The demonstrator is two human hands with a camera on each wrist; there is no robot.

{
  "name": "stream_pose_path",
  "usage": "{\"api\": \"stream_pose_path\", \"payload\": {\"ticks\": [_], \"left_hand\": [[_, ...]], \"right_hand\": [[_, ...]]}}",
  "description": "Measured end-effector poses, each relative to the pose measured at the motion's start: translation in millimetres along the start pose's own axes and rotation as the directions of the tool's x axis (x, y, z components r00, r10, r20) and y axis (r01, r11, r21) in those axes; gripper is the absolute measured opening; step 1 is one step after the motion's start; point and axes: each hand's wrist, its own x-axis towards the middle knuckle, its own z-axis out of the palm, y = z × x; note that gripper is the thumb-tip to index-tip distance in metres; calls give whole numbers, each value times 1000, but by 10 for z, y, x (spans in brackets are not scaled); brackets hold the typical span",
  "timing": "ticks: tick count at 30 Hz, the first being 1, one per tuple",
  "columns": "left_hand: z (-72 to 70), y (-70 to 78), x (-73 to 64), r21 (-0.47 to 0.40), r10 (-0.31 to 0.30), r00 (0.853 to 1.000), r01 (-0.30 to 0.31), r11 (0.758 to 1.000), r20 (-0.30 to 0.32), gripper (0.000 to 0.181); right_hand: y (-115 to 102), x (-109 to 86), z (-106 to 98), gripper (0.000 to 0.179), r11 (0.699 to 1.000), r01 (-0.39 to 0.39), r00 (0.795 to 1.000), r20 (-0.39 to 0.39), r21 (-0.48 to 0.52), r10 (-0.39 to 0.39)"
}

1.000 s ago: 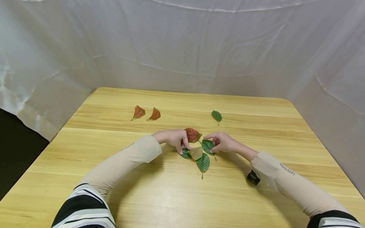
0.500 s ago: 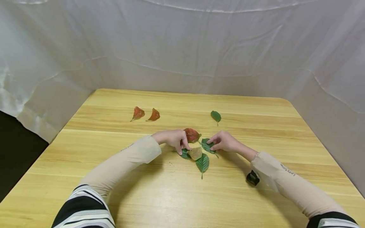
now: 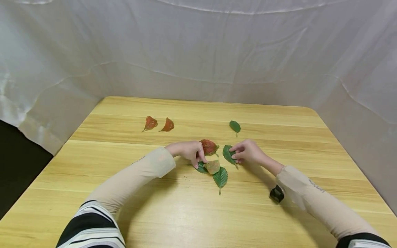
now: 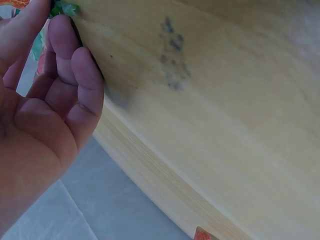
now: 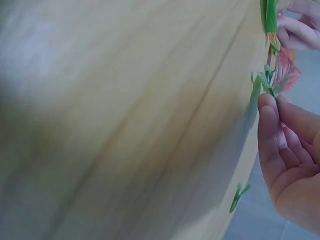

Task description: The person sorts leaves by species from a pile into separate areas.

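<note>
In the head view my right hand [image 3: 248, 151] pinches a toothed green leaf [image 3: 227, 154] between thumb and forefinger. Its stem points toward the near side. My left hand [image 3: 189, 150] has its thumb and forefinger down on another green leaf [image 3: 202, 167], partly covered by a yellowish petal [image 3: 213, 166]. A third green leaf [image 3: 220, 177] lies just in front, its top touching the petal. Behind the fingers of my left hand sits a larger red petal [image 3: 209, 147]. The right wrist view has the pinched leaf [image 5: 268, 84] at the fingertips. Curled fingers [image 4: 85, 90] fill the left wrist view's upper left.
Two red petals [image 3: 150, 123] lie at the back left of the wooden table [image 3: 186, 213]. One more green leaf [image 3: 234, 126] is at the back, right of centre. A pale cloth [image 3: 198, 51] surrounds the far sides. A small black device [image 3: 276, 194] is under my right wrist.
My right thumb and forefinger have closed on the green leaf and moved it away from the yellowish petal, slightly back and to the right. My left hand has stayed in place.
</note>
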Motion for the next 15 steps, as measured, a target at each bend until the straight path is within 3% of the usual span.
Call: {"api": "stream_pose_path", "payload": {"ticks": [15], "left_hand": [[4,-10,4,0,-5,1000,5,1000,-18,32]], "right_hand": [[62,-38,-166,29,997,-73,994,-85,19,75]]}}
